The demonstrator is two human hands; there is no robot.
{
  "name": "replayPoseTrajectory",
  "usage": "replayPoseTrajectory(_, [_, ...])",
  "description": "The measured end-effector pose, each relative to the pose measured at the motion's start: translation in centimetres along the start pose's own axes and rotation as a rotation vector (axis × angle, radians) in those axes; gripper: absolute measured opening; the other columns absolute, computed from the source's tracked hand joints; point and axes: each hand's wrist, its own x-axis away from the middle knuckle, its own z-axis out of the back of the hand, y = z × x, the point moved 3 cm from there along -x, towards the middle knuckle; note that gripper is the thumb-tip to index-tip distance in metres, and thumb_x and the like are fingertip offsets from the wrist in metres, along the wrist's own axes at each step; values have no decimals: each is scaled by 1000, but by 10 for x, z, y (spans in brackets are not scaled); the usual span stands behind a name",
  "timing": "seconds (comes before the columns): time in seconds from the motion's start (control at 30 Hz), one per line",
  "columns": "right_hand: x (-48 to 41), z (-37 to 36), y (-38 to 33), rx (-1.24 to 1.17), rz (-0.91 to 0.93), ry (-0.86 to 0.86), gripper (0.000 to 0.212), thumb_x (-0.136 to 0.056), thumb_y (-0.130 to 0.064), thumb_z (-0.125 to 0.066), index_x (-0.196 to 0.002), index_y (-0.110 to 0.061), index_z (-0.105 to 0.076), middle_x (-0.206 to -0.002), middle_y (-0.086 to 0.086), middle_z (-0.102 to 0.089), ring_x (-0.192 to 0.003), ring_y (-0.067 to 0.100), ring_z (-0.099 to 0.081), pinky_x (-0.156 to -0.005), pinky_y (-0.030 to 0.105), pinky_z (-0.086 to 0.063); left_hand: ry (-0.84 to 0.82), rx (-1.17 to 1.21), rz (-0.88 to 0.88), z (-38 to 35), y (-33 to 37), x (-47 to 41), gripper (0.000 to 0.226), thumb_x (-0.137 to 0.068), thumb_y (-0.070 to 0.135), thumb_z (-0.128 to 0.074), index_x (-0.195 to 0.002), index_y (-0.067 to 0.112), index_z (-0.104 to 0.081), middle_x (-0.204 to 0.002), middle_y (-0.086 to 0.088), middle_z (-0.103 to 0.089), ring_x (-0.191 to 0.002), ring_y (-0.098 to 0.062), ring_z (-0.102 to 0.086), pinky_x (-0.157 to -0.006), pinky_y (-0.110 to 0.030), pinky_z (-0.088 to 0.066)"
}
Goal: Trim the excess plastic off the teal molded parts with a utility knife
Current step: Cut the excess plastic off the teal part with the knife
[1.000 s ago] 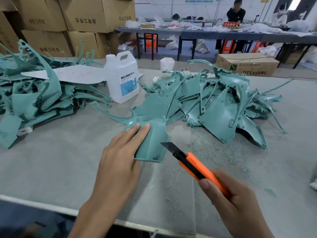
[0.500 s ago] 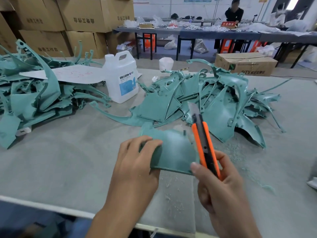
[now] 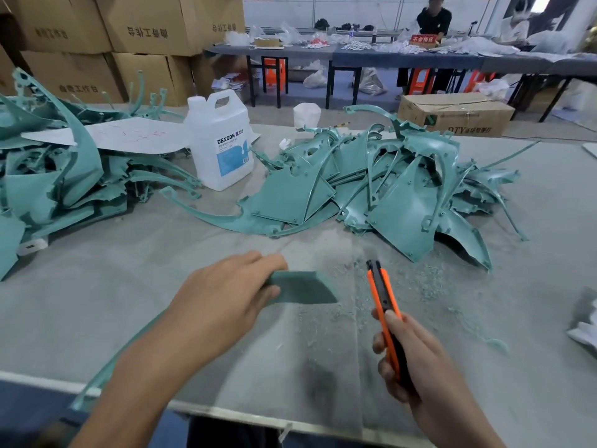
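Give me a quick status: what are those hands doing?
Left hand grips teal part. Right hand holds utility knife, apart from part. Only loose shavings lie between.

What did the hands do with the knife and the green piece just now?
The right hand moved the utility knife rightward, away from the teal part; they no longer touch. The left hand keeps gripping the part. The teal piles and white jug stayed put.
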Motion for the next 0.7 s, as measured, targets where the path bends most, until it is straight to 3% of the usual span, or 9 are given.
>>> replayPoseTrajectory(0.13, [0, 11, 24, 354, 64, -65, 17, -103, -25, -51, -103, -16, -65, -59, 3, -61, -37, 17, -45, -34, 18, -29, -236, -56, 35, -21, -12, -27, 11, -99, 37, -52, -100, 34, -42, -98, 12, -56, -96, -18, -55, -78, -39, -48])
replayPoseTrajectory(0.3, [-2, 14, 27, 624, 163, -103, 15, -102, -27, -53, -104, -25, -68, -59, 6, -68, -38, 13, -49, -38, 21, -36, -296, -112, 69, -30, -20, -41, 23, -94, 46, -57, -93, 33, -39, -94, 8, -59, -91, -22, -56, -71, -38, -45])
replayPoseTrajectory(0.5, [-2, 9, 23, 696, 259, -136, 20, -101, -30, -55, -90, -27, -71, -53, 2, -59, -41, 10, -48, -44, 27, -38, -282, -154, 70, -32, -12, -41, 24, -96, 44, -55, -93, 29, -36, -95, 5, -58, -89, -25, -55, -62, -36, -32])
replayPoseTrajectory(0.7, [16, -4, -9, 441, 308, -169, 25, -101, -31, -55, -104, -50, -71, -55, 3, -56, -37, 15, -42, -38, 20, -32, -299, -155, 73, -30, -8, -39, 23, -99, 42, -53, -92, 28, -36, -95, 5, -57, -86, -22, -52, -63, -35, -31])
